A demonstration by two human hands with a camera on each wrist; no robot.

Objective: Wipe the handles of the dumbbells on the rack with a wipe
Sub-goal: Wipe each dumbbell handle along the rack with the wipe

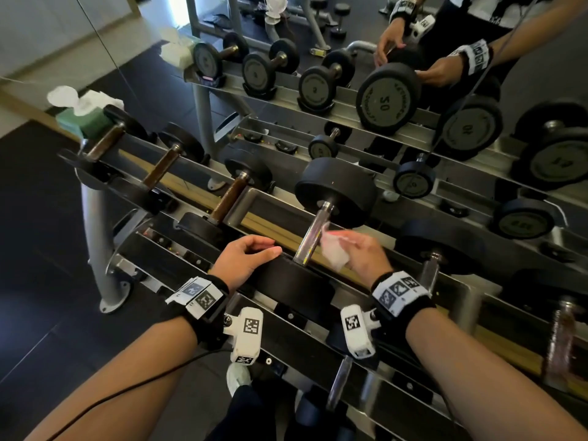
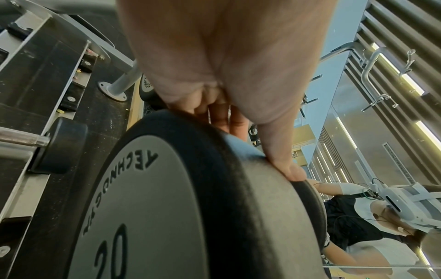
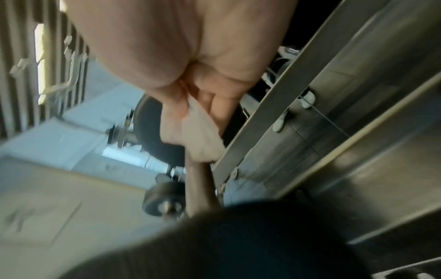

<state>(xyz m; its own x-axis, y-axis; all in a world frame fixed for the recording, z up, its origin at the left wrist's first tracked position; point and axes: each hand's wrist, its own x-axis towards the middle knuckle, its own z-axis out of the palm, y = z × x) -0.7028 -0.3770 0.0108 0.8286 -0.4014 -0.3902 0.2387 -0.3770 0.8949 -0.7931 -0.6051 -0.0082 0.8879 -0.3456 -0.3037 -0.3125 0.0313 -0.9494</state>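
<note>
Wipe [image 1: 334, 251]: white, crumpled, beside shiny chrome handle [image 1: 313, 233] of black dumbbell [image 1: 337, 192].

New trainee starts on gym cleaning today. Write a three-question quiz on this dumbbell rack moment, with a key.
1. True or false: the left hand holds the wipe.
2. Which number is on the end plate of the dumbbell under the left hand? A) 10 B) 20 C) 40
3. Fill in: the right hand holds the wipe beside the chrome ____ of that dumbbell.

Key: 1 false, it rests on the near dumbbell head; 2 B; 3 handle.
</note>
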